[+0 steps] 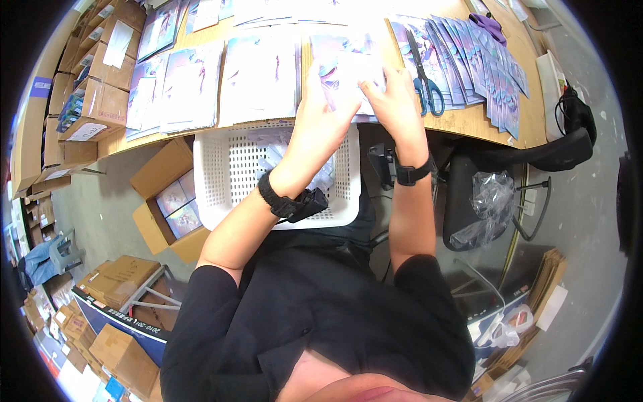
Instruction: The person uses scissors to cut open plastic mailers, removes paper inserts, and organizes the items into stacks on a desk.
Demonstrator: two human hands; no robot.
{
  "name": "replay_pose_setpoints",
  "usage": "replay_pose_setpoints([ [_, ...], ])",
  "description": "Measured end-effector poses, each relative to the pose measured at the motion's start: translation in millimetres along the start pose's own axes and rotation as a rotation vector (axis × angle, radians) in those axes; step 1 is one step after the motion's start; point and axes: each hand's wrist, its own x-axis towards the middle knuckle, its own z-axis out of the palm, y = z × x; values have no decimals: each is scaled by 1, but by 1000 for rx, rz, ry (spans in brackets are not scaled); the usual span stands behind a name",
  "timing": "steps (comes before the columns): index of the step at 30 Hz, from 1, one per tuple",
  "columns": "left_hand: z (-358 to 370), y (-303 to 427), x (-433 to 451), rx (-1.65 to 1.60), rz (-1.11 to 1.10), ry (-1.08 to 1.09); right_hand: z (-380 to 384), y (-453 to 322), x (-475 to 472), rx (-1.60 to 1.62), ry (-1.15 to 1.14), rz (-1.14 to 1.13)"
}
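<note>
My left hand (pixel 324 110) and my right hand (pixel 399 103) are together over the near edge of the wooden table. Between them is a pale printed sheet (pixel 344 75), pinched by both hands; glare washes out much of it. Beneath lies a stack of similar colour prints (pixel 321 42). Just right of my right hand, blue-handled scissors (pixel 428 90) rest on glossy prints, blades pointing away from me. Below my left forearm, a white perforated plastic basket (pixel 216 201) sits at my lap, with clear plastic pieces (pixel 271 156) inside.
More print stacks (pixel 191 85) line the table's left. Fanned glossy packets (pixel 472 65) and a purple cloth item (pixel 487 27) lie right. Cardboard boxes (pixel 103 108) crowd the left end. An open carton (pixel 145 221) stands on the floor; a black chair (pixel 459 201) holds clear plastic wrap (pixel 490 201).
</note>
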Motion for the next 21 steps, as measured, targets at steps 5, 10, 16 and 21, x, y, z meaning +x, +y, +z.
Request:
replay_pose_setpoints([
  [5,5,-11,9,-4,35,17,3,1,3,148,-5,20],
  [10,10,-29,14,76,210,75,1,7,2,212,52,64],
  [16,-4,-2,-23,242,217,24,-52,32,-1,-4,372,41],
  [21,-8,14,-54,256,339,-34,-51,53,-20,-415,196,39],
])
